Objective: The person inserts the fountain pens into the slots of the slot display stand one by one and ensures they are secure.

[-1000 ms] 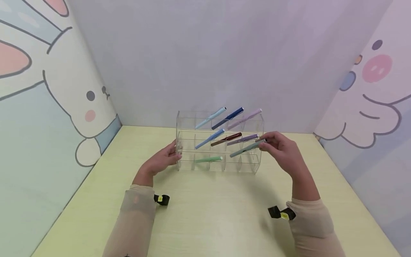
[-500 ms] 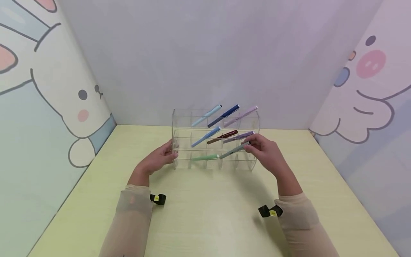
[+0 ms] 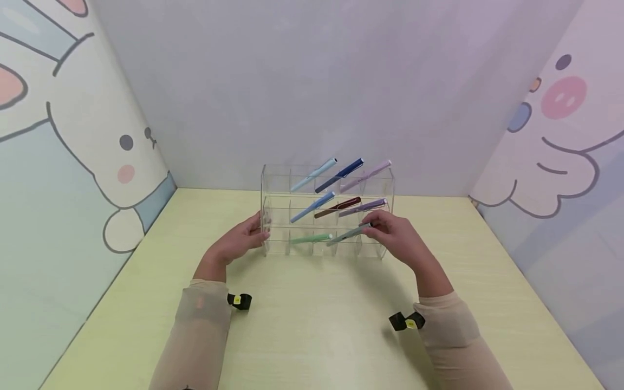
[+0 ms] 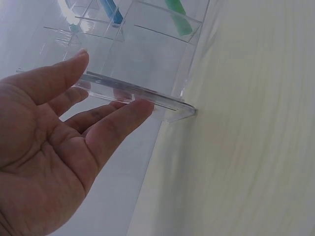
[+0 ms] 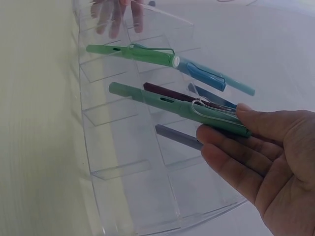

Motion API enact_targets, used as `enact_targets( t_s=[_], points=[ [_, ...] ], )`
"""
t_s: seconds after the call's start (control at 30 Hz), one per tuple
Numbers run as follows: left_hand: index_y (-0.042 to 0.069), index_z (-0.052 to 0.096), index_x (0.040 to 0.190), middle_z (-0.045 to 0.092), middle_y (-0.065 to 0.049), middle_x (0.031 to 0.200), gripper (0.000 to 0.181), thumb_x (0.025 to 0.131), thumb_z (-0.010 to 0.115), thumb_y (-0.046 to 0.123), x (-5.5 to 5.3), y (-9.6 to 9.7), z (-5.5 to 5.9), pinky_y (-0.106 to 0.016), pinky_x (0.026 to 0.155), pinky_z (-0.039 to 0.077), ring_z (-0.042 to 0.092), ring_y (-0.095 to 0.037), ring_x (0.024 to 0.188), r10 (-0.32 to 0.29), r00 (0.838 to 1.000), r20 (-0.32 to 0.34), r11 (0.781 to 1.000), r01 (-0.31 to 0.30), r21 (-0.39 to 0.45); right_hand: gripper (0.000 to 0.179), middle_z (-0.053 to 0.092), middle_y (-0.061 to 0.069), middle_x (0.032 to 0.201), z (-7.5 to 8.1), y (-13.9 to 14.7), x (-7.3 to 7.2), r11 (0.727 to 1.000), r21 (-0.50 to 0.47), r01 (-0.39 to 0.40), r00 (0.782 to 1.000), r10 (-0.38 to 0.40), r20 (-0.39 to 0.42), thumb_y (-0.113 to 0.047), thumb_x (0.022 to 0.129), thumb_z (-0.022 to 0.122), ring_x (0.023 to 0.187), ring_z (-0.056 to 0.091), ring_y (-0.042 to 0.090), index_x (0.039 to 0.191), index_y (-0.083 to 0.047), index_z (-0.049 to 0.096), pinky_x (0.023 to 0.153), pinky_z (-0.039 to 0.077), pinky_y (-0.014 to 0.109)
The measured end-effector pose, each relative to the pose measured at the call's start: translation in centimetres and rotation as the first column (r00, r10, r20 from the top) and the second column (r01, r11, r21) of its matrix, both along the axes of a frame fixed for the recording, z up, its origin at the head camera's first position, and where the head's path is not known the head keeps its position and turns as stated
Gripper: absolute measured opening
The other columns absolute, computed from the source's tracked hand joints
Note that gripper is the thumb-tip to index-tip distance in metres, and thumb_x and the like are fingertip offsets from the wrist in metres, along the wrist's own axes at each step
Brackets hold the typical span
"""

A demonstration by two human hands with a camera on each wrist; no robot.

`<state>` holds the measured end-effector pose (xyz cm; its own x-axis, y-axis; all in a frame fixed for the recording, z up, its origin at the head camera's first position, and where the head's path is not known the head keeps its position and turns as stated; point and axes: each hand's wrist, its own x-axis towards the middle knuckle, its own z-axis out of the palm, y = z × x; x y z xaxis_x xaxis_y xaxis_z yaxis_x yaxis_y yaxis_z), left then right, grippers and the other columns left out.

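A clear acrylic pen rack (image 3: pixel 278 184) with three tiers stands on the table. My left hand (image 3: pixel 236 241) holds its left side panel, thumb in front and fingers behind, as the left wrist view (image 4: pixel 64 142) shows. Between thumb and fingertips my right hand (image 3: pixel 392 234) pinches the clip end of a grey-green pen (image 5: pixel 167 104). That pen slants down to the left over the bottom tier, beside a light green pen (image 3: pixel 312 238) lying there. Whether its lower end touches the rack I cannot tell.
The top tier bears a pale blue pen (image 3: pixel 314 174), a navy pen (image 3: pixel 339 175) and a lilac pen (image 3: pixel 366 176). In the middle tier lie a blue pen (image 3: pixel 313 207), a dark red pen (image 3: pixel 338 207) and a purple pen (image 3: pixel 363 208). Behind stands a wall (image 3: pixel 312 81).
My right hand has moved left and slightly down, bringing the grey-green pen closer to the light green pen in the bottom tier. My left hand keeps its place on the rack.
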<state>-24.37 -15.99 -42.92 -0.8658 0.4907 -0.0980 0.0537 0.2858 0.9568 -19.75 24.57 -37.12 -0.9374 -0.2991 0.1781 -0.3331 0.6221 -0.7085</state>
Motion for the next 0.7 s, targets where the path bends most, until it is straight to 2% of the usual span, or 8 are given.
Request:
enact_targets(
  t_s=[0.13, 0.37, 0.53, 0.7],
  points=[
    [0.039, 0.01, 0.157, 0.024, -0.014, 0.161, 0.07, 0.104, 0.052, 0.023, 0.1, 0.0, 0.0, -0.054, 0.112, 0.036, 0.035, -0.033, 0.143, -0.004, 1.0, 0.004, 1.0, 0.004, 0.003, 0.015, 0.07, -0.002, 0.097, -0.2, -0.3, 0.0, 0.999, 0.024, -0.024, 1.0, 0.024, 0.014, -0.031, 0.095, 0.066, 0.089, 0.068, 0.019, 0.106, -0.022, 0.066, 0.078, 0.055, 0.035],
    [0.037, 0.008, 0.158, 0.024, -0.014, 0.162, 0.071, 0.103, 0.052, 0.025, 0.0, 0.1, 0.0, -0.053, 0.112, 0.037, 0.036, -0.033, 0.143, 0.0, 1.0, 0.014, 1.0, 0.0, 0.002, 0.013, 0.07, -0.001, 0.096, 0.6, 0.1, 0.4, 0.996, 0.086, -0.021, 1.0, 0.02, 0.01, -0.027, 0.095, 0.066, 0.087, 0.065, 0.018, 0.107, -0.021, 0.066, 0.075, 0.053, 0.036],
    [0.036, 0.008, 0.158, 0.024, -0.015, 0.161, 0.072, 0.103, 0.052, 0.024, 0.0, 0.1, 0.1, -0.052, 0.111, 0.038, 0.037, -0.033, 0.142, 0.01, 1.0, 0.018, 1.0, -0.01, -0.006, 0.013, 0.069, -0.003, 0.096, 1.1, 0.6, 0.6, 0.996, 0.09, -0.017, 1.0, 0.015, 0.019, -0.025, 0.096, 0.066, 0.086, 0.065, 0.016, 0.109, -0.022, 0.065, 0.076, 0.053, 0.035],
    [0.035, 0.008, 0.158, 0.024, -0.015, 0.161, 0.071, 0.104, 0.052, 0.023, 0.0, 0.0, 0.1, -0.052, 0.111, 0.038, 0.037, -0.033, 0.142, 0.01, 1.0, 0.019, 1.0, -0.009, -0.008, 0.013, 0.07, -0.002, 0.097, 0.8, 0.5, 0.5, 0.996, 0.077, -0.036, 0.999, 0.033, 0.037, -0.026, 0.096, 0.065, 0.086, 0.064, 0.016, 0.109, -0.023, 0.066, 0.076, 0.053, 0.035]
  ],
)
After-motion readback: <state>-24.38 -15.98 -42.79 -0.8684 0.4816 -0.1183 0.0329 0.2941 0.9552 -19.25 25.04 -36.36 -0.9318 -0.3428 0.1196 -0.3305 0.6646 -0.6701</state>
